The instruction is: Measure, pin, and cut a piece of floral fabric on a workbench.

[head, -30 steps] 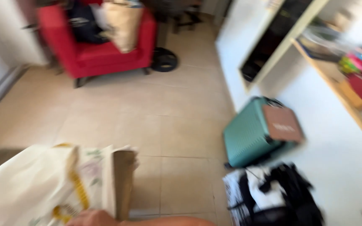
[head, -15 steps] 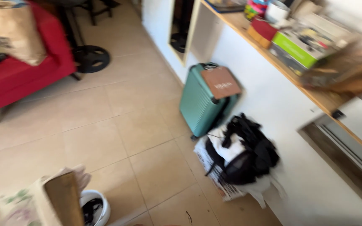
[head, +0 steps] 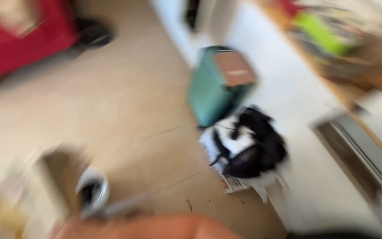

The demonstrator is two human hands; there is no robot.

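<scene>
Frame heavily motion-blurred, edges soft everywhere.

Bottom edge: a bare forearm [head: 155,228] crosses the frame, skin-toned smear. No hand visible at either side, so grip state of left and right can't be read; nothing seen held.

Nearest to the forearm: a small white round container with dark inside [head: 93,192], on the floor just above it. Left of that, a tan paper bag [head: 27,194], its brown side panel beside the container. Whether they touch can't be told.

Open room: the beige tiled floor [head: 111,102] is bare through the centre, from the bag up to the far end.

Right side of the bare floor: teal hard-shell suitcase [head: 211,90] standing against the white wall, a brown flat item [head: 235,68] on top. Just below it, a black-and-white heap of bags [head: 246,148] on the floor, near the suitcase's base, also against the wall.

Upper left: red armchair [head: 18,44], a dark round object [head: 93,33] on the floor beside it.

Upper right: wooden shelf [head: 341,86] running diagonally, cluttered; a green item [head: 321,37] stands out.
</scene>
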